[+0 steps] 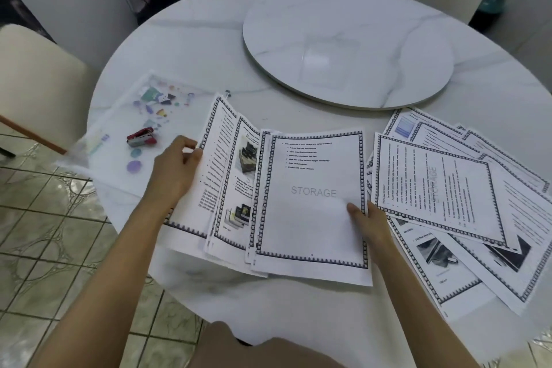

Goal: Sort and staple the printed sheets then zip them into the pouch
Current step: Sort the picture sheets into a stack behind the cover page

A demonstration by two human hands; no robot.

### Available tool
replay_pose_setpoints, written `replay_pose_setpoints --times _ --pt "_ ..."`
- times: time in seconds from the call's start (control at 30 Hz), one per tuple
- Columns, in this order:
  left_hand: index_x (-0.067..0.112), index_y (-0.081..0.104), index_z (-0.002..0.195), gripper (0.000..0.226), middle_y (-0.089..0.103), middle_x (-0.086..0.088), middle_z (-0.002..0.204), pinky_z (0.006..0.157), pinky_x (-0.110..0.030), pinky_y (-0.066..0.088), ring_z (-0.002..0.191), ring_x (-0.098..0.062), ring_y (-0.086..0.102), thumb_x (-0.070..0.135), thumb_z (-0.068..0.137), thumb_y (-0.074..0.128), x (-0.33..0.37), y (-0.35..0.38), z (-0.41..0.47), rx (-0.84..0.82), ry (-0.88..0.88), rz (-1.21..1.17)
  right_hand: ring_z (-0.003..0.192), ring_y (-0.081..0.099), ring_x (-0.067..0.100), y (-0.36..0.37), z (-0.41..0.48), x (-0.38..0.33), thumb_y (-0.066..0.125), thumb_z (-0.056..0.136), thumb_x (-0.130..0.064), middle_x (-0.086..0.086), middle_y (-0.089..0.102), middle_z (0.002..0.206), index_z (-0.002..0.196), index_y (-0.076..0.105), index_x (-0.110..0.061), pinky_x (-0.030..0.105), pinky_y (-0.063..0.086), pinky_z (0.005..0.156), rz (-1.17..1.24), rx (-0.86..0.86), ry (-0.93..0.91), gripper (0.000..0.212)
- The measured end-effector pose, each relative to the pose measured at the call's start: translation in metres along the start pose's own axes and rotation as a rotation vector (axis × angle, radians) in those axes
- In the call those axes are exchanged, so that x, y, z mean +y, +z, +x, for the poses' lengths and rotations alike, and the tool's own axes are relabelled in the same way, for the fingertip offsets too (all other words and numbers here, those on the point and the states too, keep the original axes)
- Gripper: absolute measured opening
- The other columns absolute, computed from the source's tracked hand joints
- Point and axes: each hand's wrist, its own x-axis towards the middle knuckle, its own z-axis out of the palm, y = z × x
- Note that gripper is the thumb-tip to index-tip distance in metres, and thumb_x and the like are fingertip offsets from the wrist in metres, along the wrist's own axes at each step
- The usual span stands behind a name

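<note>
Two hands: left hand [176, 166] grips fanned sheets [227, 176]; right hand [369, 219] pinches STORAGE sheet [310, 203]
Advice: square the edges before reaching for stapler [142, 140], left of centre

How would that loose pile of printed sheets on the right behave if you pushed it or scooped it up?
The loose pile would probably slide apart rather than move as one, since its sheets lie askew on a glossy table. Lifted, they would likely droop, as they look like thin single pages.
</note>
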Motion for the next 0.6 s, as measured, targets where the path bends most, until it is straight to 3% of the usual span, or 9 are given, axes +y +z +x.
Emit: replay_pose_setpoints --times 0.1,0.23,0.4,0.5,0.6 --pt "0.011 0.05 0.125 0.03 0.055 -0.008 0.095 0.055 -0.013 0.033 0.085 -0.016 0.049 0.017 0.097 0.045 0.016 -0.02 -0.005 0.067 0.103 0.049 0.099 0.059 0.021 0.0 -0.001 -0.001 0.055 0.092 -0.018 0.004 0.062 0.107 0.119 0.058 -0.006 0.034 0.047 0.089 0.014 -0.001 -0.019 0.029" --pt "0.017 0.051 0.127 0.031 0.065 -0.019 0.111 0.078 -0.021 0.034 0.102 -0.026 0.059 0.018 0.096 0.046 0.024 -0.043 -0.011 0.157 0.201 0.074 0.099 0.058 0.021 -0.001 -0.002 -0.003 0.055 0.093 -0.017 0.004 0.061 0.106 0.12 0.057 -0.004 0.034 0.046 0.088 0.019 0.01 -0.029 0.031" --pt "0.02 0.056 0.123 0.03 0.065 -0.019 0.11 0.076 -0.016 0.032 0.1 -0.025 0.06 0.017 0.095 0.049 0.046 -0.064 -0.025 0.221 0.327 0.095 0.1 0.056 0.019 -0.004 -0.003 -0.002 0.055 0.093 -0.018 0.003 0.06 0.108 0.121 0.057 -0.003 0.03 0.044 0.089 0.001 0.034 -0.074 0.032" --pt "0.04 0.058 0.111 0.026 0.065 -0.013 0.102 0.078 -0.019 0.037 0.085 -0.01 0.056 0.021 0.094 0.05 0.058 -0.073 -0.03 0.205 0.369 0.016 0.106 0.059 0.023 -0.008 -0.004 -0.002 0.056 0.092 -0.02 0.006 0.062 0.116 0.121 0.058 -0.005 0.038 0.046 0.096 0.004 0.039 -0.086 0.032" --pt "0.055 0.054 0.09 0.032 0.069 0.002 0.089 0.075 -0.031 0.051 0.074 -0.011 0.062 0.023 0.094 0.052 0.069 -0.077 -0.035 0.147 0.369 -0.184 0.107 0.061 0.027 -0.013 -0.004 -0.004 0.057 0.091 -0.022 0.009 0.064 0.117 0.118 0.06 -0.008 0.048 0.047 0.097 0.054 0.058 -0.063 0.03"
